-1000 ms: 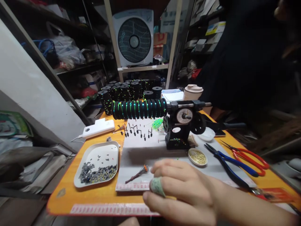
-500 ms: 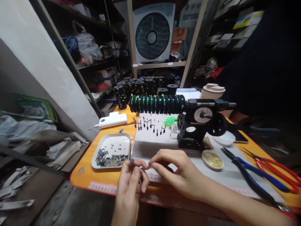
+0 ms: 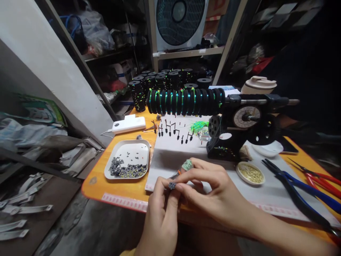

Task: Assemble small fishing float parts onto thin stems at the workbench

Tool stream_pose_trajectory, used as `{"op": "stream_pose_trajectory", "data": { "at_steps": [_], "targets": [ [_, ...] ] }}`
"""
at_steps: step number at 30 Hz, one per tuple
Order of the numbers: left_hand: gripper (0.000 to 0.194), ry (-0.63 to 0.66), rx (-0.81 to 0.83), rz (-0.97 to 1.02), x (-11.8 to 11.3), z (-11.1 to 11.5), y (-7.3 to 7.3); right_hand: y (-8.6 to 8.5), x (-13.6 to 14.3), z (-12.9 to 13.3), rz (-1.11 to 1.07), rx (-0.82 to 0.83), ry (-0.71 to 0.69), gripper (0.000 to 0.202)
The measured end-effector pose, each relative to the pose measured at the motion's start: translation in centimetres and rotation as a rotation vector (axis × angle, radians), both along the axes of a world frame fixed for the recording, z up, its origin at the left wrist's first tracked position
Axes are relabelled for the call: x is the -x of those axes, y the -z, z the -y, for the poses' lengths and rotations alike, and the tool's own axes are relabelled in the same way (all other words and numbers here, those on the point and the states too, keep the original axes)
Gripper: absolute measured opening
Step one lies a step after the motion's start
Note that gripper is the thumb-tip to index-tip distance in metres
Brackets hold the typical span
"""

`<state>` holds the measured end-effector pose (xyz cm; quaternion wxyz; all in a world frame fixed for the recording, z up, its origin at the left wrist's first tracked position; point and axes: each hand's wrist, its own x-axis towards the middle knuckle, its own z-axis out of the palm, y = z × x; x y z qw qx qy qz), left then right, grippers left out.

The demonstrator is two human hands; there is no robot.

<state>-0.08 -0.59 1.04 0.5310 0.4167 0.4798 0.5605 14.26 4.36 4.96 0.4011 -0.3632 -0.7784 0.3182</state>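
My left hand [image 3: 163,209] is closed on a small bundle of dark grey sticks [image 3: 172,185], whose round ends show between thumb and forefinger. The thumb and forefinger of my right hand [image 3: 213,183] pinch together against the bundle's right side; whatever lies between them is too small to make out. A green wrap [image 3: 187,164] covers one of that hand's fingertips, with thin dark pieces and an orange tip [image 3: 179,172] beside it. Left of the hands, a white tray [image 3: 108,164] holds many small dark and yellowish pieces [image 3: 130,170].
A black winding machine [image 3: 226,142] carries a ribbed roller [image 3: 186,101] wound with green cord. Black spools [image 3: 137,94] stand behind. Small black parts [image 3: 169,133] lie on the grey board [image 3: 165,160]. At right are a dish of gold bits [image 3: 250,173], blue pliers [image 3: 301,192] and red-handled pliers [image 3: 319,179].
My left hand has moved right and turned the bundle's ends into view. My right fingers have come in against it, and the green fingertip wrap now shows. The camera view has tilted down.
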Motion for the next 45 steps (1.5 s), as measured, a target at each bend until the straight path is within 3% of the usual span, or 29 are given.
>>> {"op": "stream_pose_trajectory", "data": {
  "at_steps": [7,12,18,27,45],
  "targets": [
    [0.025,-0.047,0.009,0.282,-0.4,0.1,-0.1,-0.2,-0.1,0.1,-0.022,-0.035,-0.016,0.016],
    [0.024,-0.078,-0.071,0.339,0.6,0.0,-0.5,0.0,-0.1,0.0,-0.017,-0.070,-0.059,0.014],
    [0.026,0.034,0.009,0.419,1.3,0.3,-0.6,0.4,0.0,0.1,0.070,-0.190,0.010,0.016],
    [0.034,-0.048,-0.003,0.281,0.8,0.8,-0.5,0.5,-0.1,0.2,0.136,-0.279,-0.028,0.017],
    [0.037,-0.042,0.037,0.238,0.8,0.6,0.0,0.6,0.0,0.6,0.244,-0.428,-0.027,0.022]
  ]
}}
